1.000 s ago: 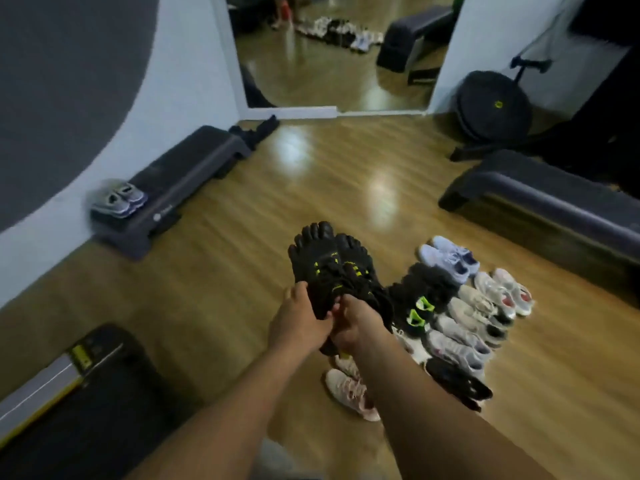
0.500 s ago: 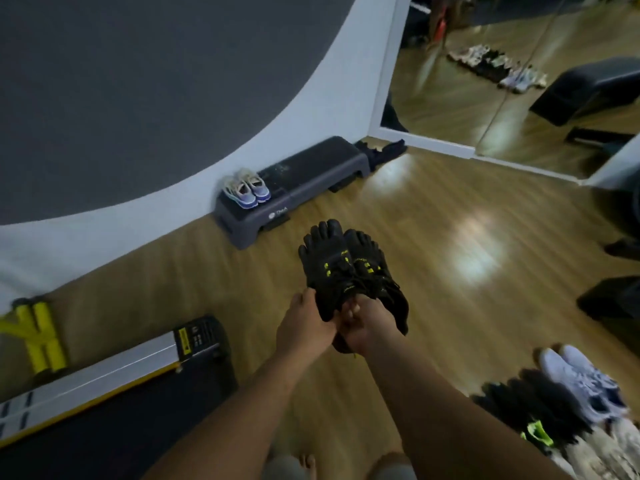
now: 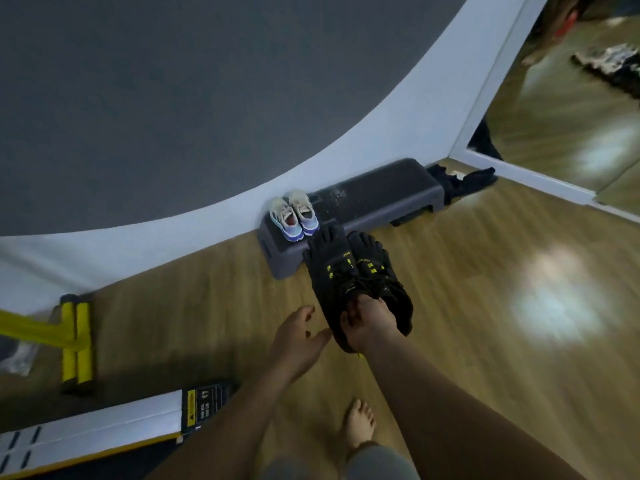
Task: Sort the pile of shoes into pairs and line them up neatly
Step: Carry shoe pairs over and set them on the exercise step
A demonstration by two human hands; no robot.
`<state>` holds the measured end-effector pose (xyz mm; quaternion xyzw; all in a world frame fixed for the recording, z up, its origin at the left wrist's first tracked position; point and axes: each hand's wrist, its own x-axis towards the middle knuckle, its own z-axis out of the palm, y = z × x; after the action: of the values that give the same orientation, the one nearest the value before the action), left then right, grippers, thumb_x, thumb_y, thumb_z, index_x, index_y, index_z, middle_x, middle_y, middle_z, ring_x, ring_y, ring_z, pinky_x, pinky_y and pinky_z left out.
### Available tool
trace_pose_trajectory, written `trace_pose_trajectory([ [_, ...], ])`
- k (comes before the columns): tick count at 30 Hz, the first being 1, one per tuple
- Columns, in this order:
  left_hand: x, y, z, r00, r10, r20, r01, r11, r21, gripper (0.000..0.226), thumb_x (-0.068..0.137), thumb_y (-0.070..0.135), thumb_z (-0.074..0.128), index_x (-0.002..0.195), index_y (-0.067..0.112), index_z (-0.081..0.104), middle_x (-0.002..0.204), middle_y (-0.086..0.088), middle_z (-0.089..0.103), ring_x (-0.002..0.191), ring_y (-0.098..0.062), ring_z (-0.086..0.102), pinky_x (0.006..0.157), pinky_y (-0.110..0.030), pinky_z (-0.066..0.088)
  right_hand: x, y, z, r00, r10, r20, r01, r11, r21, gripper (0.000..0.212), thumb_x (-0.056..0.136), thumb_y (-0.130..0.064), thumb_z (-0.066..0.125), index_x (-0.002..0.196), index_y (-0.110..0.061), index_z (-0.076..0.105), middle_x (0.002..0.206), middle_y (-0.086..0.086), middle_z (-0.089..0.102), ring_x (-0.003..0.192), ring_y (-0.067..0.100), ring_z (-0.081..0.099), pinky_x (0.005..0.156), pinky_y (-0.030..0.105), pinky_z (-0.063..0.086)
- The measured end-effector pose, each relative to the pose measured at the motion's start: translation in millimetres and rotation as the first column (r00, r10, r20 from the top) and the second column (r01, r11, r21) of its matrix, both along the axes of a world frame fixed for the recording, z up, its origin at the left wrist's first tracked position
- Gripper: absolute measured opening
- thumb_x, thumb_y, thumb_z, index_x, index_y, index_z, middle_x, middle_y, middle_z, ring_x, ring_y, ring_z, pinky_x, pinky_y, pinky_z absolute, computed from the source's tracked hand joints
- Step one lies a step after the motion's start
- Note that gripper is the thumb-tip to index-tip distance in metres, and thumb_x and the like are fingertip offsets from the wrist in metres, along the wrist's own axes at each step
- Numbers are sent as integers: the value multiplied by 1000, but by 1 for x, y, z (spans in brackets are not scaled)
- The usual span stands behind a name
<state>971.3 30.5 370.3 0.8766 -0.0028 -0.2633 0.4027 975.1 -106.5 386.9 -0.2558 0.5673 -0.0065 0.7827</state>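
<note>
On the right hand [image 3: 369,323] the fingers [image 3: 349,318] are curled into the heel ends of the pair of black toe shoes [image 3: 353,271], carrying both. The left hand [image 3: 298,337] hangs slack and empty just beside them. The shoes are in the air, toes toward the far step platform [image 3: 381,199], where white-and-blue sneakers [image 3: 294,214] sit. With only one hand gripping, a shoe might slip to the wooden floor [image 3: 485,341], or the toes might knock the sneakers crooked.

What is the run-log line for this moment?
right hand: holds black toe shoes | left hand: empty | white sneakers: on step platform
</note>
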Motion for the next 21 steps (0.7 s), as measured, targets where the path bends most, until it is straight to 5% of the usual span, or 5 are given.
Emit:
trace_pose_trajectory([
  [5, 102, -38, -6, 997, 80, 21, -80, 997, 7, 61, 90, 34, 65, 144, 20, 41, 141, 2, 49, 103, -12, 57, 84, -27, 48, 115, -45, -11, 998, 65, -11, -66, 996, -68, 58, 92, -4, 56, 141, -33, 46, 94, 11, 61, 67, 17, 55, 53, 30, 44],
  [9, 192, -60, -23, 990, 135, -50, -138, 989, -46, 58, 89, 32, 66, 142, 20, 45, 138, 5, 50, 103, -10, 57, 81, -24, 45, 213, -74, -39, 993, 80, -85, -87, 994, -73, 46, 88, -6, 61, 127, -32, 59, 104, 11, 64, 75, 20, 57, 52, 28, 47],
  [16, 376, -118, -96, 988, 31, -151, -48, 993, -111, 52, 85, 35, 65, 135, 27, 49, 129, 15, 51, 113, -5, 54, 88, -21, 44, 386, -116, -133, 987, 31, -155, -38, 998, -44, 55, 88, -5, 60, 133, -37, 53, 93, 9, 62, 67, 17, 56, 50, 29, 44],
  [21, 495, -161, -169, 985, -30, -171, 28, 1000, -11, 57, 86, 37, 63, 139, 24, 47, 133, 9, 51, 118, -8, 53, 102, -38, 46, 477, -151, -212, 973, 102, -205, -111, 993, -36, 47, 90, -1, 55, 131, -24, 55, 82, 9, 58, 62, 17, 54, 48, 26, 45],
])
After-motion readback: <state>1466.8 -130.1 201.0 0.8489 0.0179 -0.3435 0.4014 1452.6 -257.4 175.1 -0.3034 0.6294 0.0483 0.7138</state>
